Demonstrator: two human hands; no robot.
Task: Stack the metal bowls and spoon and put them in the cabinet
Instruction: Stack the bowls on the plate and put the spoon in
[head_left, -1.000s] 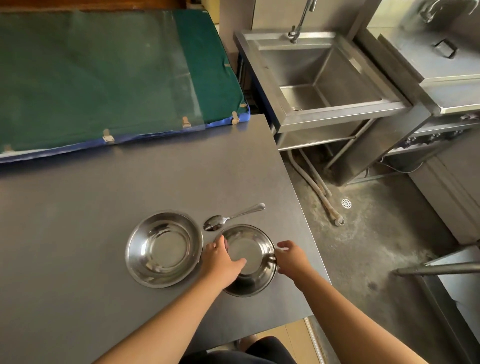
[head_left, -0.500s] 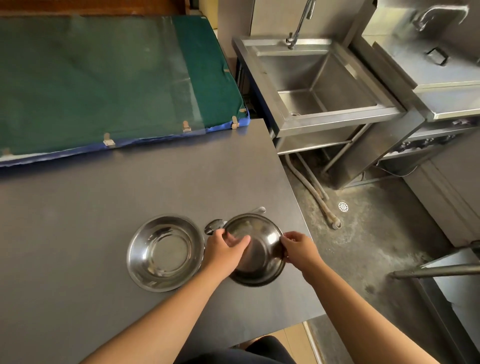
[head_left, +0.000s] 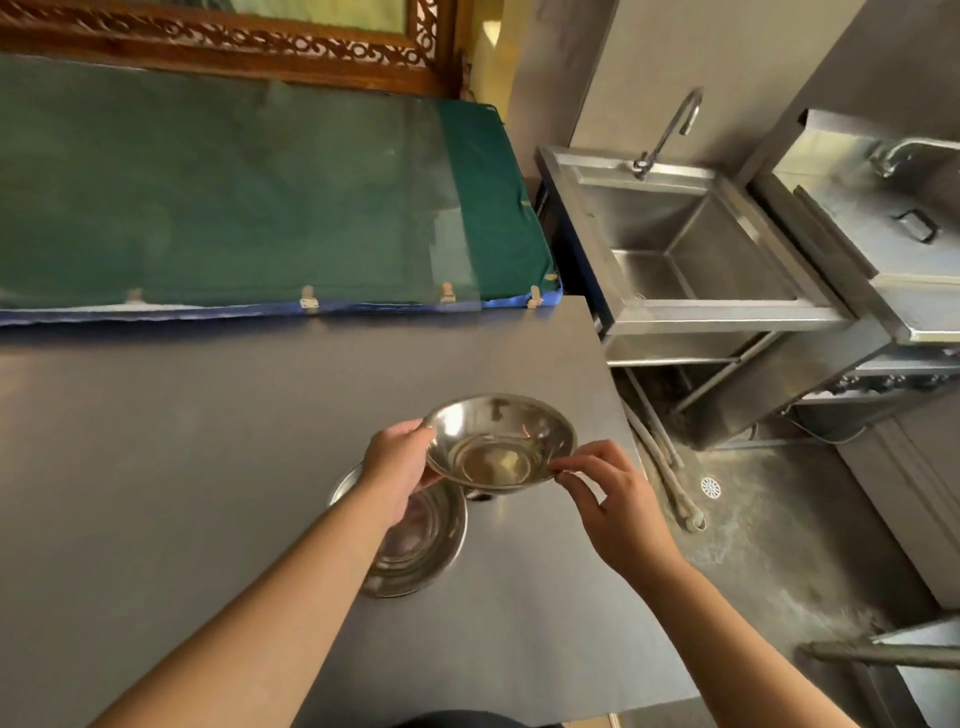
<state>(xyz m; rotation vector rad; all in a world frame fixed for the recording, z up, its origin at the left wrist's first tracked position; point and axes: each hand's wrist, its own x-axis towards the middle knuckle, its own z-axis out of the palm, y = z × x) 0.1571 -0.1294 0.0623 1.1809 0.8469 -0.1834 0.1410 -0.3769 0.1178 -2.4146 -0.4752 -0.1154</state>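
Small metal bowl (head_left: 501, 441): off the table (head_left: 208, 441) now, where a moment ago it sat near the right edge; left hand (head_left: 397, 467) cups its left rim, right hand (head_left: 605, 483) pinches the right rim, fingers closed on it. Larger bowl (head_left: 421, 545): on the table below, partly under the left hand. Spoon (head_left: 480, 496): mostly hidden beneath the raised bowl; nesting appears next, cabinet not in view.
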